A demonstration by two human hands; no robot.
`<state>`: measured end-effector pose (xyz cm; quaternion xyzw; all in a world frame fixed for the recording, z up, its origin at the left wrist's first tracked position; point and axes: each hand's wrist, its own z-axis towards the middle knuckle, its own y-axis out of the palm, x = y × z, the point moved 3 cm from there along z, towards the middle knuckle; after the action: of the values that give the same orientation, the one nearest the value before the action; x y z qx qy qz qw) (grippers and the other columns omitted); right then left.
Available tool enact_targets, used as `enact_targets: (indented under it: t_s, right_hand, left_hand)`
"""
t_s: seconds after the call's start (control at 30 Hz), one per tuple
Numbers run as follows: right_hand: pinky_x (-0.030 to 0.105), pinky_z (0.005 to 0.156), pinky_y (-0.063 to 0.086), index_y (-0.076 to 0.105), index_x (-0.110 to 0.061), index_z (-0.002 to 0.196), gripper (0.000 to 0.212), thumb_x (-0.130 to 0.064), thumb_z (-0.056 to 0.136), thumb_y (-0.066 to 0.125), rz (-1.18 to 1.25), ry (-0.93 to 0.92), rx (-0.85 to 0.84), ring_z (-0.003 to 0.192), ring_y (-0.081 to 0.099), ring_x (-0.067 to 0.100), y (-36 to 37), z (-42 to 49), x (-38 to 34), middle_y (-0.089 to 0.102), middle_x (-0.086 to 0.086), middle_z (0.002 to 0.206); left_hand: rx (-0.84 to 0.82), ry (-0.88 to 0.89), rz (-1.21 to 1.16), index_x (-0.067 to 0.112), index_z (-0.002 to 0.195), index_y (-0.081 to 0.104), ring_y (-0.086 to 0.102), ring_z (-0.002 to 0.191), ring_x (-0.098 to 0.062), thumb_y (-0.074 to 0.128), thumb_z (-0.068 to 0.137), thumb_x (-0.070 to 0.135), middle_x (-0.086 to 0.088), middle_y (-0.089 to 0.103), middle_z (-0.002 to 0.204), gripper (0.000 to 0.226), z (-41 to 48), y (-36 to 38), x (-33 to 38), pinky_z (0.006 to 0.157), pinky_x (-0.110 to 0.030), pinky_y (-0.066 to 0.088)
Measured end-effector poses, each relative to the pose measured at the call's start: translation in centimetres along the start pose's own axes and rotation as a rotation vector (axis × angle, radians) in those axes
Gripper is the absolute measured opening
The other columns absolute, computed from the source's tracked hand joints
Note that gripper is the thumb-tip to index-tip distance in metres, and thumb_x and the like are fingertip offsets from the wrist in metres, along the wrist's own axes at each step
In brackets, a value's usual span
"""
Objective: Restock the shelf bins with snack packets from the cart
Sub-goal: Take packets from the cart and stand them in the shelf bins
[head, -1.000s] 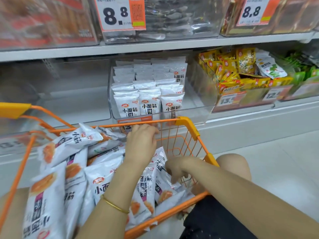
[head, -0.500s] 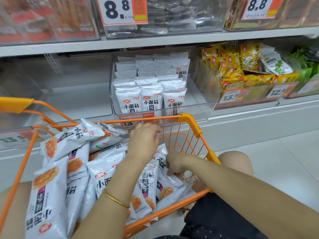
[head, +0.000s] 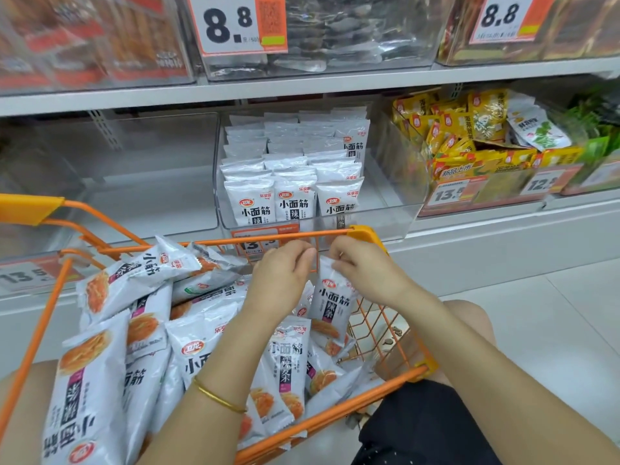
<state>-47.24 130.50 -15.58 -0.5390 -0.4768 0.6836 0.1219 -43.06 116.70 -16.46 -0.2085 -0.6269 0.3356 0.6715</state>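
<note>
Right now the R hand [head: 365,268] pinches the top edge of a white snack pkt [head: 330,303], which hangs upright just above the orange cart [head: 302,234], near its front R corner. The L hand [head: 280,276] is curled at the pkt's other top corner; can't tell if it grips. More pkts [head: 141,330] lie piled in the cart. Behind, a clear shelf bin [head: 389,199] holds rows of the same pkts.

This is a shop aisle. Price tags [head: 236,25] front clear shelf bins [head: 396,213] of snacks across the upper half. An orange cart [head: 285,233] fills the lower left.
</note>
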Motion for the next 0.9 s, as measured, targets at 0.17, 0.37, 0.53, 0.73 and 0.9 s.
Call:
enact_targets:
  t_s: [0.17, 0.37, 0.53, 0.73, 0.9]
  right_hand:
    - [0.009, 0.049, 0.037, 0.056, -0.012, 0.083, 0.011, -0.002, 0.088, 0.059, 0.357, 0.011, 0.167, 0.051, 0.052, -0.003, -3.3, -0.5, -0.8, 0.057, -0.004, 0.064]
    - [0.018, 0.055, 0.054, 0.055, -0.008, 0.100, 0.015, -0.015, 0.089, 0.062, 0.940, 0.199, 0.281, 0.067, 0.066, 0.008, -4.1, -1.4, 0.3, 0.066, 0.012, 0.087]
    - [0.025, 0.062, 0.057, 0.059, -0.004, 0.109, 0.030, -0.011, 0.082, 0.070, 0.755, 0.231, 0.160, 0.078, 0.069, 0.017, -4.6, -1.4, 0.7, 0.071, 0.012, 0.099]
    - [0.034, 0.067, 0.051, 0.056, -0.012, 0.099, 0.022, -0.024, 0.085, 0.068, 0.210, 0.233, 0.602, 0.084, 0.063, 0.016, -11.8, 3.1, 1.8, 0.067, -0.001, 0.099]
    - [0.033, 0.066, 0.037, 0.048, -0.005, 0.110, 0.028, -0.019, 0.090, 0.062, -0.301, 0.313, 0.525, 0.098, 0.058, 0.035, -12.1, 9.1, 3.2, 0.061, 0.015, 0.112]
  left_hand:
    - [-0.092, -0.088, -0.386, 0.017, 0.092, 0.067, 0.064, 0.087, -0.017, 0.060, 0.089, 0.021, -0.002, 0.069, 0.092, 0.008, 0.0, -0.3, 1.3, 0.080, -0.034, 0.053]
    - [0.003, -0.139, -0.572, 0.009, 0.081, 0.063, 0.057, 0.057, -0.007, 0.060, 0.089, 0.013, -0.008, 0.066, 0.074, 0.010, 1.2, -1.1, 2.9, 0.051, -0.020, 0.046]
    - [0.106, -0.116, -0.662, 0.011, 0.084, 0.061, 0.059, 0.056, -0.004, 0.055, 0.092, 0.015, -0.001, 0.066, 0.074, 0.011, 4.2, -1.7, 5.9, 0.050, -0.018, 0.047]
    - [0.226, 0.120, 0.019, 0.016, 0.125, 0.054, 0.043, 0.122, -0.015, 0.047, 0.095, 0.028, -0.001, 0.054, 0.130, 0.033, 7.9, -1.7, 6.8, 0.101, -0.029, 0.033]
    - [0.043, 0.134, 0.497, 0.026, 0.145, 0.028, 0.007, 0.144, -0.018, 0.025, 0.100, 0.042, -0.001, 0.017, 0.156, 0.048, 9.6, 0.4, 4.8, 0.114, -0.047, -0.001]
